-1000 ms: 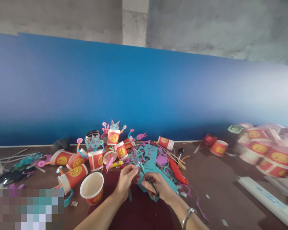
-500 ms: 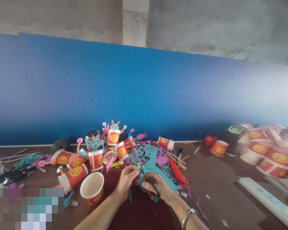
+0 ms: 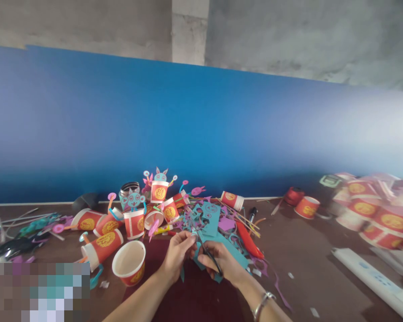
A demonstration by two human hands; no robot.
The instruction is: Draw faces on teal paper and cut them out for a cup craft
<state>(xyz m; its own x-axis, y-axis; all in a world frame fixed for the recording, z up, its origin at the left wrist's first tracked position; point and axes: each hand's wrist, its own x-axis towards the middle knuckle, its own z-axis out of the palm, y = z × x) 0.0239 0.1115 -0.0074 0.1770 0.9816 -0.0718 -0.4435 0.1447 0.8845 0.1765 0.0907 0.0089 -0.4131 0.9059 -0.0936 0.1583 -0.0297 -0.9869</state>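
My left hand [image 3: 177,255] pinches a small piece of light-blue paper [image 3: 194,233] between thumb and fingers. Dark-handled scissors [image 3: 212,258] are gripped in my right hand [image 3: 221,260], their blades pointing up and left to the paper at my left fingertips. Just beyond and beneath my hands lie sheets of blue paper [image 3: 227,248], one with a drawn face [image 3: 211,209]. Left of my left hand, a white-lined paper cup [image 3: 129,263] stands upright with its mouth open. How far the blades are apart is too small to see.
Red paper cups [image 3: 134,224] with paper figures and arms crowd the left and back. A red pouch-like item [image 3: 248,239] and thin sticks lie right of the paper scraps. Stacked cups [image 3: 386,219] and a white power strip [image 3: 366,273] are far right. A blue partition [image 3: 201,129] stands behind.
The scissors' handles in my right hand have shifted very slightly. My left hand and the things on the table look the same.
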